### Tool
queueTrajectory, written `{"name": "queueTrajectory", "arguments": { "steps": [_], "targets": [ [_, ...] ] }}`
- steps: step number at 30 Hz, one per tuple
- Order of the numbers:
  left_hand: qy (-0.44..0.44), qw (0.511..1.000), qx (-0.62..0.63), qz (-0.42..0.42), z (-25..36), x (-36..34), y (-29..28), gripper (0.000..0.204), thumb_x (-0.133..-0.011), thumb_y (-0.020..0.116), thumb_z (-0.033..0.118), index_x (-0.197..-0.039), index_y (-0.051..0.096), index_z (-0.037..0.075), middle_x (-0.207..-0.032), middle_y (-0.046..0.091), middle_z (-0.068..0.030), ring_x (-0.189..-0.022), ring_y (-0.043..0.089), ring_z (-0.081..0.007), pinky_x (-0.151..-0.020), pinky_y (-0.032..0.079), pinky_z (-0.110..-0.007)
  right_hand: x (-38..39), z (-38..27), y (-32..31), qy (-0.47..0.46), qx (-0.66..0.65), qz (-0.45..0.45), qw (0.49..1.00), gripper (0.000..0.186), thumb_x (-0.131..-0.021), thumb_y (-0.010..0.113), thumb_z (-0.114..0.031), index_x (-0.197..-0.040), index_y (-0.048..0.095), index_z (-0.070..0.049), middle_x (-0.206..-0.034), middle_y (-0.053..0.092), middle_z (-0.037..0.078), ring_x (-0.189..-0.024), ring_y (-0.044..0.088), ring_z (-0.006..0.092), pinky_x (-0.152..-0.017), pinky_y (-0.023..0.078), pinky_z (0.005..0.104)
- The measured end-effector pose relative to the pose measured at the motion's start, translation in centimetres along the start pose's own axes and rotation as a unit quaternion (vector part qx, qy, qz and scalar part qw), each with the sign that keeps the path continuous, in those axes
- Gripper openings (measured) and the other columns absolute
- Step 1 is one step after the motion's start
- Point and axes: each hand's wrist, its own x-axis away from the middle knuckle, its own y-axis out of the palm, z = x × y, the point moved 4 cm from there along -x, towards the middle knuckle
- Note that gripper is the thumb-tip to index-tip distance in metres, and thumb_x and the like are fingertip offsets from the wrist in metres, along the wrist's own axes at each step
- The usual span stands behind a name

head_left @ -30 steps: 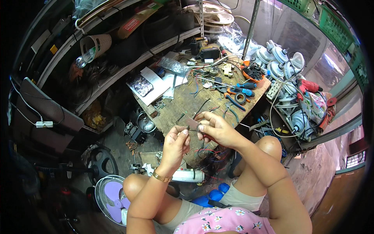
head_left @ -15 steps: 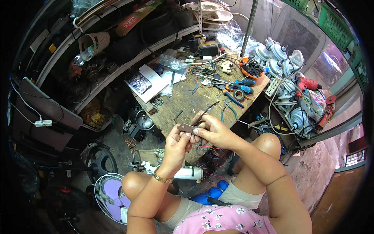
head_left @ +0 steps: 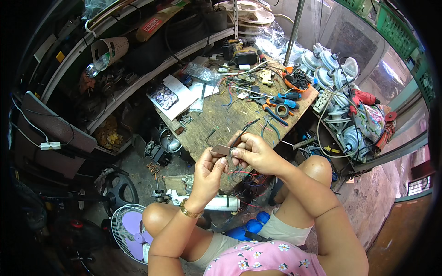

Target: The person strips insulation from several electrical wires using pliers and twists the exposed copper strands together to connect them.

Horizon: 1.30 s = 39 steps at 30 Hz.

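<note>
A small flat brown plate (head_left: 222,150) is held between my two hands, over the near edge of the wooden table. My left hand (head_left: 209,172) closes on its left end, with the thumb below the plate. At the other end, the fingers of my right hand (head_left: 253,152) pinch the plate. A dark cable (head_left: 247,126) sticks up past my right hand's fingers; whether it joins the plate is hidden. Thin coloured wires (head_left: 244,173) hang below the hands.
Pliers (head_left: 270,128), blue-handled screwdrivers (head_left: 287,100), a tape roll (head_left: 282,110) and an orange bowl (head_left: 297,80) of dark parts lie on the wooden table (head_left: 202,131). A purple-bladed fan (head_left: 133,232) stands at lower left. White fan parts (head_left: 329,62) are piled at right.
The brown plate has turned slightly in my fingers, and its face shows at a different angle. My left thumb has shifted down a little. Both arms stay nearly in place.
</note>
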Motion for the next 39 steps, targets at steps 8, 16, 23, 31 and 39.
{"name": "queueTrajectory", "arguments": {
  "steps": [8, 16, 23, 31, 39],
  "targets": [
    [-0.001, 1.000, 0.003, -0.005, -0.2, 0.4, -0.2, 0.015, -0.091, 0.051, 0.009, -0.105, 0.051, 0.002, -0.079, 0.054, 0.0018, -0.064, 0.045, -0.0020, -0.057, 0.037, -0.017, 0.2, -0.4, 0.1, 0.010, -0.014, -0.002, 1.000, 0.014, -0.090, 0.052, -0.008, -0.102, 0.050, -0.002, -0.071, 0.058, 0.003, -0.057, 0.049, 0.0054, -0.049, 0.039, 0.0192],
    [-0.087, 0.994, 0.072, -0.005, -0.5, 1.2, -0.3, 0.012, -0.091, 0.051, 0.008, -0.102, 0.049, 0.005, -0.069, 0.048, 0.0020, -0.056, 0.037, -0.0027, -0.049, 0.031, -0.017, 0.5, -1.1, -0.8, -0.002, -0.001, 0.033, 0.999, 0.012, -0.090, 0.053, -0.010, -0.099, 0.053, -0.002, -0.073, 0.059, 0.002, -0.062, 0.054, 0.0054, -0.052, 0.042, 0.0181],
    [-0.138, 0.981, 0.135, 0.010, -1.2, 1.4, -0.2, 0.008, -0.091, 0.051, 0.011, -0.098, 0.049, 0.007, -0.063, 0.044, 0.0017, -0.051, 0.033, -0.0038, -0.045, 0.028, -0.018, 0.3, -1.5, -2.0, 0.024, -0.035, 0.000, 0.999, 0.020, -0.091, 0.052, -0.014, -0.107, 0.051, -0.002, -0.074, 0.058, 0.001, -0.061, 0.052, 0.0045, -0.052, 0.043, 0.0178],
    [-0.105, 0.991, 0.075, 0.023, -1.1, 1.7, 0.1, 0.009, -0.091, 0.052, 0.010, -0.097, 0.047, 0.005, -0.066, 0.047, 0.0039, -0.055, 0.038, -0.0012, -0.047, 0.028, -0.017, 0.8, -1.4, -1.3, 0.022, 0.009, 0.009, 1.000, 0.021, -0.091, 0.051, -0.014, -0.107, 0.051, 0.000, -0.075, 0.059, 0.002, -0.064, 0.053, 0.0053, -0.054, 0.042, 0.0185],
    [-0.079, 0.996, 0.037, 0.011, -0.6, 1.9, 0.1, 0.009, -0.091, 0.052, 0.009, -0.096, 0.049, 0.003, -0.072, 0.049, 0.0036, -0.064, 0.040, -0.0009, -0.055, 0.032, -0.016, 0.9, -1.2, -2.1, 0.029, -0.002, 0.013, 1.000, 0.018, -0.091, 0.050, -0.012, -0.104, 0.052, 0.000, -0.076, 0.059, 0.002, -0.066, 0.054, 0.0051, -0.054, 0.043, 0.0181]
  ]
}}
